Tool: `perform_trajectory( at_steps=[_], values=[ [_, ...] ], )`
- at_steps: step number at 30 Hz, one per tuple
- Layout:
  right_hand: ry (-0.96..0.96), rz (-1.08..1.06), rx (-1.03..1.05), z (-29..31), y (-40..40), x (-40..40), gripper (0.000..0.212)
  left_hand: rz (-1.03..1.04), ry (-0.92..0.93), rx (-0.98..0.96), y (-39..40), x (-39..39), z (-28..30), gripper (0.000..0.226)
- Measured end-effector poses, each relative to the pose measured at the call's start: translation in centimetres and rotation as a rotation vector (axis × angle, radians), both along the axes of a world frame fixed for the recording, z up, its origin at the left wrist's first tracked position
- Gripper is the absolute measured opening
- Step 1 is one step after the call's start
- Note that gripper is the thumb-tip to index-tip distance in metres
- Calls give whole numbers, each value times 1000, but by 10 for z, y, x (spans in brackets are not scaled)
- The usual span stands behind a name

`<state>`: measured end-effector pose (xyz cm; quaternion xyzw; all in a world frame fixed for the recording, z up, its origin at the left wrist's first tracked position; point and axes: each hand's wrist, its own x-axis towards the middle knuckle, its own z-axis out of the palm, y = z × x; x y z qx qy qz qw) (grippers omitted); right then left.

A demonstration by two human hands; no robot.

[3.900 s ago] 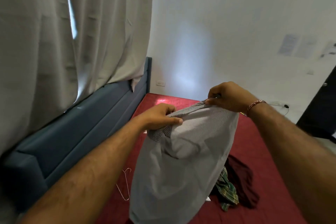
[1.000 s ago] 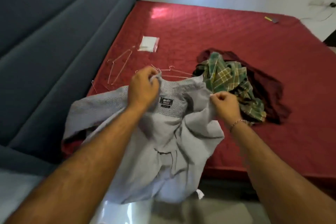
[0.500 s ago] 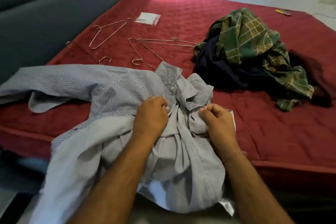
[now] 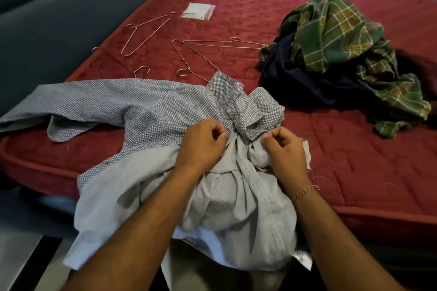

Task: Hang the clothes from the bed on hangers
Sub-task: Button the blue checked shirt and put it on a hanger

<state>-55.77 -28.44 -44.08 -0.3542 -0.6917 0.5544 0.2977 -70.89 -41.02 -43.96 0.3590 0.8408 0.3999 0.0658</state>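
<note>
Since half a second ago: barely shifted, both hands a touch higher on the collar. Left hand point(image 4: 203, 144) and right hand point(image 4: 285, 146) curled tight, pinching the grey shirt point(image 4: 146, 111) just below its collar. Shirt spread over the near edge of the red mattress point(image 4: 354, 153), wire hangers point(image 4: 189, 54) beyond.

head-worn view, looking down, close over bed point(image 4: 236, 7)
</note>
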Motion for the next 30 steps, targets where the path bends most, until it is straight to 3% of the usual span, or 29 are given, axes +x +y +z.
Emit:
perform_trajectory(
  at_steps=[2,4,6,8,11,13,14,16,19,24,30],
  values=[
    [74,44,-432,25,14,-4,8,32,-95,35,-2,-1,5,10],
    [284,84,-859,67,47,-13,26,32,-169,41,5,-11,18,12],
    [422,-116,-801,106,92,-23,23,37,-231,63,18,-25,34,16],
    [487,-349,-575,135,120,-33,22,97,-204,101,29,-35,53,16],
    [211,-518,34,142,103,-46,18,196,-198,260,34,-32,67,13],
    [64,-457,316,113,59,-59,18,218,-254,370,32,-23,57,10],
    [19,-368,362,90,36,-64,17,229,-307,417,30,-18,47,9],
    [-1,-205,238,42,-1,-68,18,245,-409,488,25,-7,23,12],
    [89,-166,39,3,-18,-60,17,249,-397,499,17,3,1,19],
    [190,-29,51,7,-23,-54,37,162,-415,517,12,7,2,5],
    [351,-6,-134,2,-22,-51,22,115,-285,533,12,14,-1,11]
  ],
)
